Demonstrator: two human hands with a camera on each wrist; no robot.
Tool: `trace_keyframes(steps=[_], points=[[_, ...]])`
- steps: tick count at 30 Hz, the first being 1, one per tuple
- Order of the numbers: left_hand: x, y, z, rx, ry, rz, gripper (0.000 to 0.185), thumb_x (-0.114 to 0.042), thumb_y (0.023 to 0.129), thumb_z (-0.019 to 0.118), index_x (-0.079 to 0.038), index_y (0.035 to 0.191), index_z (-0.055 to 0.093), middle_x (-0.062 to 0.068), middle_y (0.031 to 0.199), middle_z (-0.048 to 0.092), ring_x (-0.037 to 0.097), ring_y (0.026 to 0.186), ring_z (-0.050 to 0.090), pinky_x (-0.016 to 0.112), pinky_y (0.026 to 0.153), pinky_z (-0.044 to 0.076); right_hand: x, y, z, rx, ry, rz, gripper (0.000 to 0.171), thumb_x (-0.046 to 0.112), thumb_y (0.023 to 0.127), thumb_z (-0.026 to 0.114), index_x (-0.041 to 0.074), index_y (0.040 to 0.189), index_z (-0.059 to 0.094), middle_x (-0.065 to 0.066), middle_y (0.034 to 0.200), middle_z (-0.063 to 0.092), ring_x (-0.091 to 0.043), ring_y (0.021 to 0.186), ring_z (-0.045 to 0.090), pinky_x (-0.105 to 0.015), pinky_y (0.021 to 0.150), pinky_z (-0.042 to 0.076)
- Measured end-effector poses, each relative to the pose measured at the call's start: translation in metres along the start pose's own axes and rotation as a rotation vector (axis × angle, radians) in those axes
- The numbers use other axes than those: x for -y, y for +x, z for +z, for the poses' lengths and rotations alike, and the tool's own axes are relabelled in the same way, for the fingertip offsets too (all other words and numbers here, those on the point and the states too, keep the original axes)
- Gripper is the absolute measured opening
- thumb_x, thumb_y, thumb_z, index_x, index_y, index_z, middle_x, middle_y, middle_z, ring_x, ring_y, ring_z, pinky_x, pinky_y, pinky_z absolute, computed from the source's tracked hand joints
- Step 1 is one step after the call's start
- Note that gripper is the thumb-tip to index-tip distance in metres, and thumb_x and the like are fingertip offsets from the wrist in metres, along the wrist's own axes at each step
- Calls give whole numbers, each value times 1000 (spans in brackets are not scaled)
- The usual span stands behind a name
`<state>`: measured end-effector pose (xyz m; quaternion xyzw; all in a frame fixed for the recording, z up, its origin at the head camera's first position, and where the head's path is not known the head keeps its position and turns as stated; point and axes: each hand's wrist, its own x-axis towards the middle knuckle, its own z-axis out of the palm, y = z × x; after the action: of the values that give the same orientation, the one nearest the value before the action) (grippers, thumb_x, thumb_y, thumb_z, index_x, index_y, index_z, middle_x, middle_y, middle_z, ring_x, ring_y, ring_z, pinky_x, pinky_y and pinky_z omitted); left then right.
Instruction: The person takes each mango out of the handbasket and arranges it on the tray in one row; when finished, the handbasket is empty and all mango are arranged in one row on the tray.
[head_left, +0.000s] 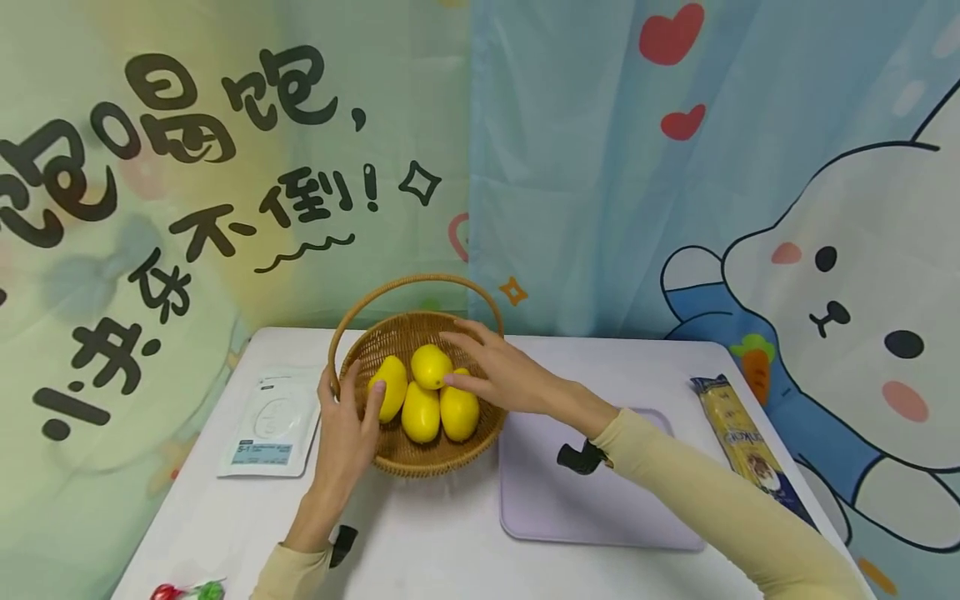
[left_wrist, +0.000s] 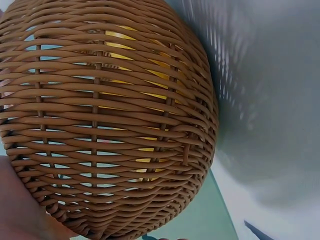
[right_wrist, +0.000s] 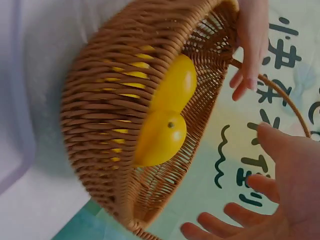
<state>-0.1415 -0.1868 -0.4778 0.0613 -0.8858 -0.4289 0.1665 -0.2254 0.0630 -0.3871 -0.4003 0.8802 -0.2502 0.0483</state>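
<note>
2 printed curtains (head_left: 600,167) back the white table (head_left: 450,542); left hand (head_left: 347,425) grips basket (head_left: 420,460), right hand (head_left: 498,375) spread, holding nothing.

1. The basket (head_left: 420,454) is a round, shallow bowl of brown woven wicker with one thin arched handle (head_left: 415,283) that stands upright over it. It sits flat on the white bench (head_left: 435,533), toward the middle, just left of a pale lilac mat.
2. Four yellow mangoes lie inside the basket, packed close and touching one another.
3. The left mango (head_left: 392,385) leans against the left wall, its long side tilted.
4. The top mango (head_left: 431,365) rests on the others, toward the back.
5. The middle mango (head_left: 420,414) and the right mango (head_left: 459,412) lie side by side at the front, both lengthwise toward the near rim.
</note>
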Motion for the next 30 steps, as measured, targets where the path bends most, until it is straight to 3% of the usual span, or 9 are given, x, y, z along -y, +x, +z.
trace_keyframes(steps=[7, 15, 30], points=[[2, -1, 0, 55, -8, -37, 73, -59, 104, 40, -11, 159, 32, 28, 166, 0, 51, 148, 27, 65, 113, 36, -7, 35, 0, 150, 89, 54, 68, 43, 100, 63, 14, 157, 38, -19, 165, 26, -37, 152, 28, -56, 119, 34], [3, 1, -2, 70, -13, -47, 75, -60, 104, 40, -12, 159, 30, 27, 167, 0, 51, 146, 30, 65, 113, 36, -16, 70, 2, 325, 100, 126, 75, 38, 97, 69, 10, 158, 36, -11, 164, 34, -30, 153, 30, -47, 121, 33], [3, 3, 1, 81, -23, -51, 76, -62, 103, 40, -9, 159, 31, 28, 166, 1, 53, 142, 36, 65, 111, 38, -13, 95, 16, 463, 77, 234, 81, 49, 94, 70, 20, 160, 33, -7, 165, 33, -29, 153, 29, -52, 122, 29]])
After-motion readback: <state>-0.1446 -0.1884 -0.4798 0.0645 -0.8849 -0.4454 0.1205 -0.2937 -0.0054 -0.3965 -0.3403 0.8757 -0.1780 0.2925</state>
